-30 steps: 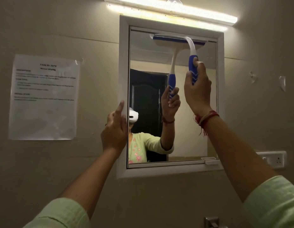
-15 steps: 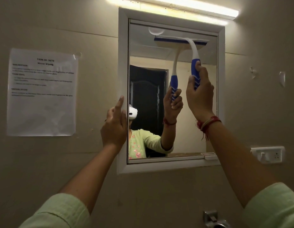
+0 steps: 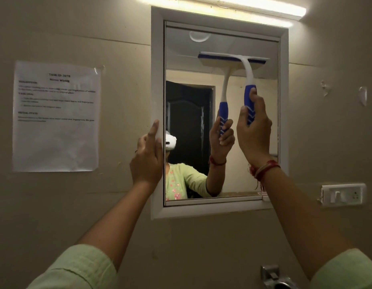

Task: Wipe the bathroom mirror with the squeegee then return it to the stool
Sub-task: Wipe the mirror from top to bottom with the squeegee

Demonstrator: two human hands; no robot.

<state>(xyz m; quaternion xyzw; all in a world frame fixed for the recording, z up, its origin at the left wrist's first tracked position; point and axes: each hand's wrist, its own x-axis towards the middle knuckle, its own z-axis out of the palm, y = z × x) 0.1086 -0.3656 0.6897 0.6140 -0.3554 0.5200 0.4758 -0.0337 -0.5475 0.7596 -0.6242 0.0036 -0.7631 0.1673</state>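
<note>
I have the squeegee (image 3: 248, 80) up on the mirror (image 3: 264, 126), in the upper right part of the glass. Its blade lies level, running left to right, and meets its own reflection there, so it sits against the glass. The handle is the long axis. It stands nearly upright, blade end up and grip end down, with a slight curve in the neck where it leaves the blade somewhat right of the middle.

The head and neck are white, with a dark blue strip along the blade. The grip at the bottom is blue with white chevron ribs.

My right hand (image 3: 255, 134) is wrapped round that blue grip, fingers curled about it and the thumb lying up along its front. A red thread band (image 3: 262, 170) is tied at that wrist.

My left hand (image 3: 147, 161) holds nothing. It rests flat on the left side of the mirror's white frame (image 3: 158, 69), fingers straight and pointing up. Both forearms reach up from pale green sleeves (image 3: 76, 268).

In the glass I see the reflected squeegee and arm, and a dark doorway behind.

A printed sheet (image 3: 56, 115) is taped to the wall left of the mirror. A strip light (image 3: 222, 2) glows above the frame. A white switch plate (image 3: 343, 193) sits on the wall to the right, and a metal fitting (image 3: 272, 276) shows near the bottom edge.
</note>
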